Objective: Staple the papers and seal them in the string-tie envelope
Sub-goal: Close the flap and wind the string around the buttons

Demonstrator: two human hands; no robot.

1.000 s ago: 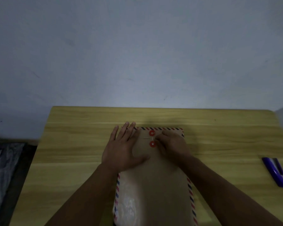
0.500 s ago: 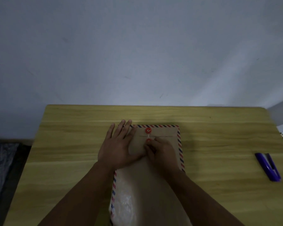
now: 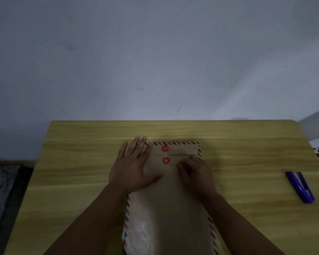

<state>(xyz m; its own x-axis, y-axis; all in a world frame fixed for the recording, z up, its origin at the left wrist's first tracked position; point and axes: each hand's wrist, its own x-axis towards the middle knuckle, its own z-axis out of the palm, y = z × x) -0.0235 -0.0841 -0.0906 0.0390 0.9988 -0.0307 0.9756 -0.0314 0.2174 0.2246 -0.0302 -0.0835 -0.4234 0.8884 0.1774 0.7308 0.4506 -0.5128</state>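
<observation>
The wooden table (image 3: 81, 162) has a bare stretch along its left side, from the left edge in to the left hand (image 3: 134, 168), and a clear band across the far edge against the wall (image 3: 155, 61). That hand lies flat with fingers spread and released, palm on the left part of the brown string-tie envelope (image 3: 169, 208), fingertips reaching just past its far left corner onto the wood. The envelope lies in the middle of the table, long side running near to far, flap folded shut at the far end; what it holds cannot be seen (a pale glossy patch shows at its near left). Two red buttons sit on it, the upper button (image 3: 165, 148) on the flap and the lower button (image 3: 166, 160) just below, with the string (image 3: 173, 163) crossed between them and running right to the right hand (image 3: 195, 173), whose fingers are pinched on it. Half a second ago that hand sat over the lower button; it is now to the button's right with the string drawn taut. Open wood follows to the right, then a purple stapler (image 3: 300, 186) well apart near the right edge.
</observation>
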